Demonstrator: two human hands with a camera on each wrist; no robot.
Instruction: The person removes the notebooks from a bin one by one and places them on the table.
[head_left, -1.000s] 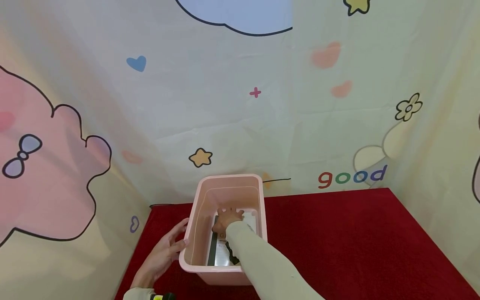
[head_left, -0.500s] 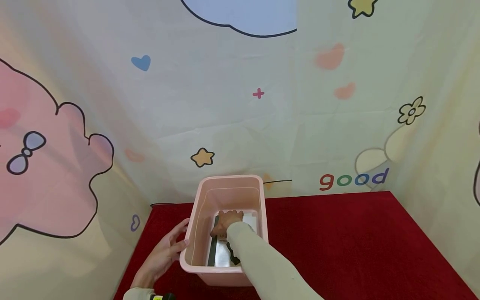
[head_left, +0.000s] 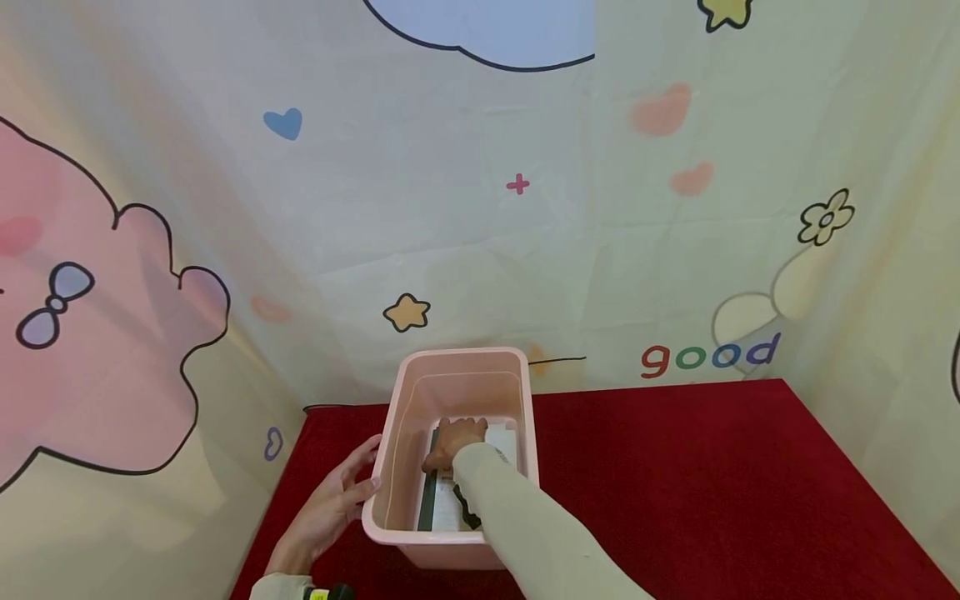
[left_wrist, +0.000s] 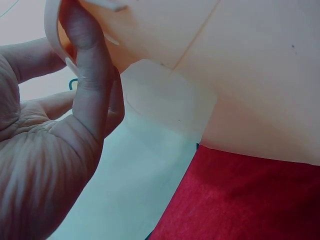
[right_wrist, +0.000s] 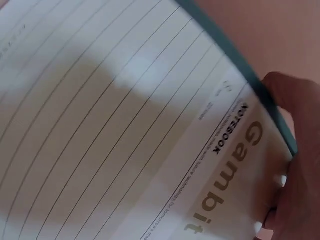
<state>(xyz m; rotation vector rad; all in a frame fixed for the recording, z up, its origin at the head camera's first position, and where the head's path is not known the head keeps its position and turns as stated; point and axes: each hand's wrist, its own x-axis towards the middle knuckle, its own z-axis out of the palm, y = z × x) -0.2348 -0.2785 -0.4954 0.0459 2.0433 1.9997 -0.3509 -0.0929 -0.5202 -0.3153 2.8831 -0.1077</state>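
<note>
A pink plastic bin [head_left: 427, 553] stands on the red cloth. My left hand [head_left: 326, 510] holds its left rim, with the thumb and fingers on either side of the lip in the left wrist view. Down inside the bin, my right hand [head_left: 454, 443] grips the far end of a notebook [head_left: 444, 507] with a white, lined cover and a dark green spine. In the right wrist view the notebook [right_wrist: 120, 130] bends in a curve, "Gambit" printed near the held end. The thumb sits by the spine there, and several fingertips are partly hidden. My right forearm covers much of the notebook in the head view.
Red cloth [head_left: 675, 483] spreads to the right of the bin. A pale printed curtain [head_left: 465, 233] rises close behind the bin and along both sides. A thin black cord [head_left: 558, 360] shows at the foot of the back curtain.
My right hand's fingers, spread over the notebook at first, have curled in at its far end. Glare on the cover has faded. The left hand keeps its place at the rim.
</note>
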